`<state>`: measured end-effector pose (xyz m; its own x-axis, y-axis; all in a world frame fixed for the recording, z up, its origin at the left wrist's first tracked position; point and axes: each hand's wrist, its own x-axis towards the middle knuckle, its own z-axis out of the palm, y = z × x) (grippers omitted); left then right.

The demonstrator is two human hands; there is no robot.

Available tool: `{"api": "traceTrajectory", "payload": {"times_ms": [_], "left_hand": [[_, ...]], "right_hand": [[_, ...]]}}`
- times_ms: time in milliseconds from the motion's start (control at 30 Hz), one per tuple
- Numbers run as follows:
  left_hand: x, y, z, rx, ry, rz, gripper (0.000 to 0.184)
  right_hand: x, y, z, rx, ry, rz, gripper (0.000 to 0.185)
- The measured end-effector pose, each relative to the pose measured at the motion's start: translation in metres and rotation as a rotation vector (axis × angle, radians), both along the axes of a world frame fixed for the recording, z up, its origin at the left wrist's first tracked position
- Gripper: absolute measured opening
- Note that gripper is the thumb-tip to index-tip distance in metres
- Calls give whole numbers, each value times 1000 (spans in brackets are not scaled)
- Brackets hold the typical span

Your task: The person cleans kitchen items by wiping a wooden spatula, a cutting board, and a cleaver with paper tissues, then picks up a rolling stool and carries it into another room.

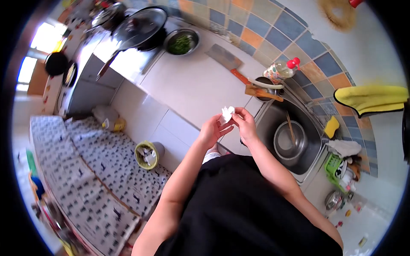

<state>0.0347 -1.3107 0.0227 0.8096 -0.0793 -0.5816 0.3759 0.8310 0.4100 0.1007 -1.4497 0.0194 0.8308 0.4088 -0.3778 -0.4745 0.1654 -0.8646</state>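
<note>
Both hands are raised together in front of my body, by the counter's front edge. A small white, lumpy thing sits between their fingertips; I cannot make out whether it is garlic or crumpled tissue. My right hand pinches it from the right with thumb and fingers. My left hand holds its left side, with the lower fingers curved loosely beneath. Beyond them on the white counter lies a cleaver with a red-brown handle, pointing away from me.
To the right is a steel sink holding a metal basin with chopsticks. An oil bottle stands by the wall. At the back left are a bowl of greens and a lidded pan. A bin stands on the floor.
</note>
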Motion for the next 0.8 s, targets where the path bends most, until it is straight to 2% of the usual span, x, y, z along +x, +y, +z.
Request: {"api": "traceTrajectory", "payload": {"times_ms": [67,200,400,733,800], "left_hand": [[-27,-11,19,41,6,61,40],[-83,-35,-1,86,2,186,38],[-157,-66,17,242,8,314,35],[-278,-54,-13,384,191,696,30],[-300,-45,-22,410,214,766,31]], "right_hand": [[-18,-1,5,-130,-252,95,9],[-62,-12,22,-338,-769,241,9],[-123,-26,22,-373,-994,382,10],[-204,10,15,-97,-899,897,25],[-221,20,13,-72,-934,919,32]]}}
